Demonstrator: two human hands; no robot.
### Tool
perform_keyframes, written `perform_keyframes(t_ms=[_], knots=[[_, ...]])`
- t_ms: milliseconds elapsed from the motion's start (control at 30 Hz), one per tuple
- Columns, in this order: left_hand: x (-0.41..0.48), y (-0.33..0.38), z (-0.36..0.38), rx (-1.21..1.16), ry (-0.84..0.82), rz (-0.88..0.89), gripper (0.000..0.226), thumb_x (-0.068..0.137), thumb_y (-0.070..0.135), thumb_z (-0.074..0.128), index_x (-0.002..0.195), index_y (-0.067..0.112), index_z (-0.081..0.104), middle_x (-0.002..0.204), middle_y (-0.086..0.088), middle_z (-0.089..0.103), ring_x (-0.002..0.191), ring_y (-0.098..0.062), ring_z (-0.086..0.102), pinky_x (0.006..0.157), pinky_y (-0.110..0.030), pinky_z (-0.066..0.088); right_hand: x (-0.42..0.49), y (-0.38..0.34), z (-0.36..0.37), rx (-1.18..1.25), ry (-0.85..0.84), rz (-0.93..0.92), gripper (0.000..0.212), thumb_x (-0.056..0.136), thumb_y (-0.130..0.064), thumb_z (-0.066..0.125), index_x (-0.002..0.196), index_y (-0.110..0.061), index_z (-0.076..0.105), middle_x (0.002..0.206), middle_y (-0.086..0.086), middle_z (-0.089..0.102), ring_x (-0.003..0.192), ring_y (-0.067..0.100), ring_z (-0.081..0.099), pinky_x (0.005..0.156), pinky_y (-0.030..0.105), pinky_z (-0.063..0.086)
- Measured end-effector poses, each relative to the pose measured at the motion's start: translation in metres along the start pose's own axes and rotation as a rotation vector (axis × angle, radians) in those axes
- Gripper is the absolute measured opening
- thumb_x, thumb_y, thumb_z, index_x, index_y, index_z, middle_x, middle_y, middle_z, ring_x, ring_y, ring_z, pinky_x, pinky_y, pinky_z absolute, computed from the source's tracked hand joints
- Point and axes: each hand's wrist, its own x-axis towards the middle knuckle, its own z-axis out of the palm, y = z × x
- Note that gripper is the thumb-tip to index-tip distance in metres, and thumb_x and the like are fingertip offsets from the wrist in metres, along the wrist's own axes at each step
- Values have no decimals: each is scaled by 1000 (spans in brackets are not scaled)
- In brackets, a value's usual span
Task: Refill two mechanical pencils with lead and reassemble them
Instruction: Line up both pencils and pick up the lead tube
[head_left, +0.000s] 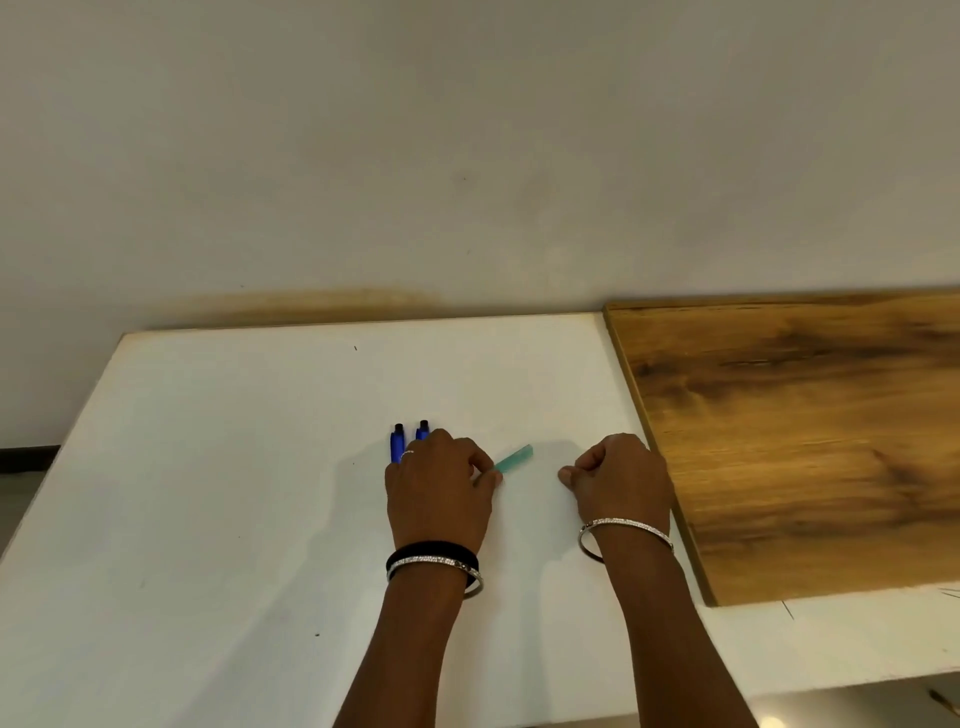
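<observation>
Left hand (439, 488) mid-bench (234, 467), fingers pinching the near end of the teal lead tube (515, 458). Right hand (621, 478) just beside, fingers curled tight, nothing seen in them. Risk: tube tips open and the thin leads spill or snap. Beyond the left knuckles lie two blue pencils (398, 441), half hidden. A wooden board (789, 441) crowds the right edge.

Single head-worn view, facing forward and down, close over white table (218, 467), wall beyond

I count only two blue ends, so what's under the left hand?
Two blue pencils run under the left hand; only their black-tipped far ends show, the rest is covered. Its thumb and finger pinch the near end of a green lead case.
</observation>
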Motion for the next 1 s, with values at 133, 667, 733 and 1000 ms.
perform_keyframes(t_ms=[133,667,733,1000], knots=[[1,5,-3,-261,8,-37,8,78,35,75,81,30,70,80,13,59,69,-1,52,58,-13,35,1,2,3,26,-16,-58,20,80,-23,77,91,-8,69,91,9,72,86,23,68,77,28,51],[7,3,-7,-687,-139,-75,7,81,16,74,88,17,75,69,2,72,58,-8,68,54,-20,58,5,-8,-8,1017,-139,-73,14,81,-1,71,95,-2,74,87,18,74,78,26,73,66,25,60],[7,2,-6,-684,-120,-78,7,82,16,74,88,16,75,69,3,72,57,-9,69,55,-21,58,4,-8,-6,997,-141,-70,15,82,2,70,96,-1,74,88,18,74,79,27,73,70,28,61],[3,-4,-10,-691,-98,-99,7,81,18,74,87,18,77,67,4,73,55,-9,70,57,-16,57,0,-6,-3,983,-194,-32,14,83,2,70,96,-1,73,86,19,74,77,30,74,73,35,61]])
